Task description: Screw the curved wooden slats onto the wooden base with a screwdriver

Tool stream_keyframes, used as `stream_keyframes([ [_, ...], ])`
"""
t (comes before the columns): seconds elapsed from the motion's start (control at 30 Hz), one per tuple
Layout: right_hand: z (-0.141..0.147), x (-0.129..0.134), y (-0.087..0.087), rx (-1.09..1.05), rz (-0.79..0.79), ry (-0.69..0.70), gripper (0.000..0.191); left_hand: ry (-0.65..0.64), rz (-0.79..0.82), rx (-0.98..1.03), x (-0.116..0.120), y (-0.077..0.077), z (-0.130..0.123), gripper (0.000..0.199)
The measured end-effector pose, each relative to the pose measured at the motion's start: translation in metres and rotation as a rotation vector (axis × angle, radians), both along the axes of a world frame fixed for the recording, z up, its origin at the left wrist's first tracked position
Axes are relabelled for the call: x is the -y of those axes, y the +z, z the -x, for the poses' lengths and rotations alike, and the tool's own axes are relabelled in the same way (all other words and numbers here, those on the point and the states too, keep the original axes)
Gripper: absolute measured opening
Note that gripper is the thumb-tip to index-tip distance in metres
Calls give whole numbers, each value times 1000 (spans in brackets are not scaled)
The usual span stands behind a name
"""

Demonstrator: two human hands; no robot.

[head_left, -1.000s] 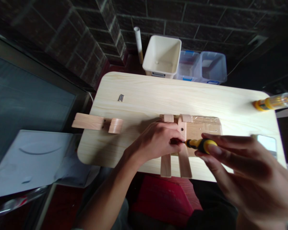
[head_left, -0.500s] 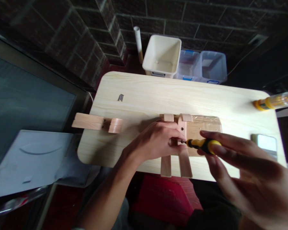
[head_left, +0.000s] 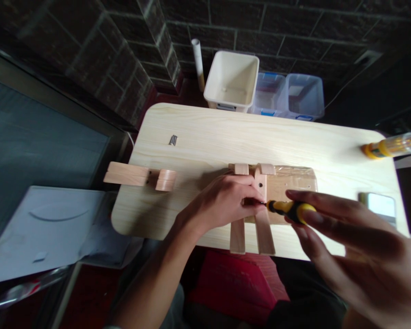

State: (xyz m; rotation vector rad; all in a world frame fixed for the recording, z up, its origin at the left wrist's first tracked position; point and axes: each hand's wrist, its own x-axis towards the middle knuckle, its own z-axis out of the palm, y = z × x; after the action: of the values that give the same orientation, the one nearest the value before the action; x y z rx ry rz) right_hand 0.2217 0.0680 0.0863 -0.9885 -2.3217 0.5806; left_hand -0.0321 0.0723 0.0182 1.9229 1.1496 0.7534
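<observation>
My right hand (head_left: 349, 246) grips a yellow-and-black screwdriver (head_left: 287, 209) by its handle, which points left. Its tip meets the fingertips of my left hand (head_left: 229, 196), closed in a pinch at the side of a curved-top wooden piece (head_left: 265, 233). What those fingers pinch is hidden. A dark hole shows in that piece above the fingertips. A second, similar wooden piece (head_left: 237, 237) lies parallel to its left, partly under my left hand. Both rest across a tape-wrapped brown block (head_left: 294, 176) and reach past the table's near edge.
Two more wooden pieces (head_left: 130, 173) lie together at the table's left edge. Several screws (head_left: 173, 140) sit behind them. At the right are a phone (head_left: 380, 205) and a clear-and-yellow tube (head_left: 393, 145). A white bin (head_left: 231, 80) and clear bins (head_left: 304, 96) stand beyond the table (head_left: 277, 137).
My left fingertips have closed in around the screwdriver's tip, so less of its shaft shows. The screwdriver has shifted very slightly. The wooden pieces stay in place.
</observation>
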Motion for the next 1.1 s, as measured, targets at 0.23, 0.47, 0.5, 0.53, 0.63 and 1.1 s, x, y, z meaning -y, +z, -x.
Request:
stream_keyframes([
  [0.23, 9, 10, 13, 68, 50, -36, 39, 15, -36, -2, 1, -1, -1, 7],
  [0.47, 3, 1, 1, 52, -96, 32, 45, 23, -30, 6, 1, -2, -2, 7],
  [0.5, 3, -1, 0, 50, -128, 59, 48, 22, -27, 8, 1, -3, -1, 8],
  [0.53, 3, -3, 0, 51, -144, 80, 50, 22, -25, 9, 1, -3, -1, 8],
  [0.63, 6, -4, 4, 43, -133, 113, 46, 11, -24, 4, 1, -2, 0, 8],
  [1.1, 9, -8, 3, -72, -105, 209, 44, 18, -16, 5, 1, -2, -1, 9],
])
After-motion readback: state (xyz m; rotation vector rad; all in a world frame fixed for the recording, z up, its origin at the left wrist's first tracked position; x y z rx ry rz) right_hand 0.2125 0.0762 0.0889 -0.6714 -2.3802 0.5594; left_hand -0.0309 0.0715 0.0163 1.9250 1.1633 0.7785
